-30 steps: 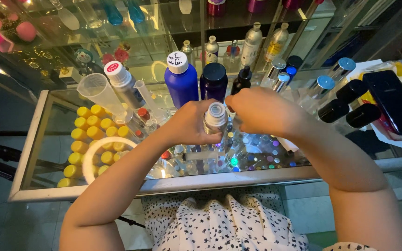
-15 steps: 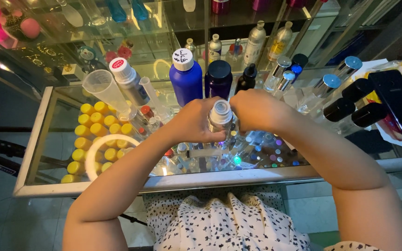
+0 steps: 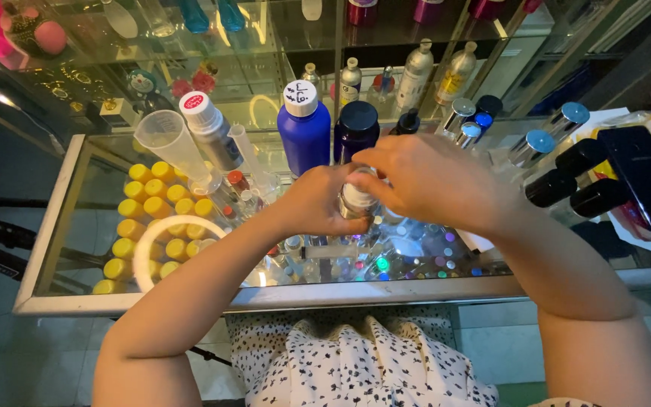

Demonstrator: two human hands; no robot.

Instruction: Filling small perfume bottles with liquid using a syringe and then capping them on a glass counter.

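Head view: a small silver metal bottle with a white neck (image 3: 356, 200) is gripped in the left hand (image 3: 318, 202) above the glass counter (image 3: 77, 226); right hand (image 3: 427, 181) fingers are pinched over its top. The bottle is best kept upright and steady while the top is turned

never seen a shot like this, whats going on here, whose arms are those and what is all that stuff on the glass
The picture comes from a camera worn on a person's head, looking down, so both arms are the wearer's own. The left hand holds a small silver bottle upright; the right hand is closed over its top. They work above a glass counter. On it stand a blue bottle with a white cap, a dark bottle, a clear measuring cup, a silver bottle with a red-marked cap, several black-capped bottles and a dark phone. Yellow caps show under the glass.
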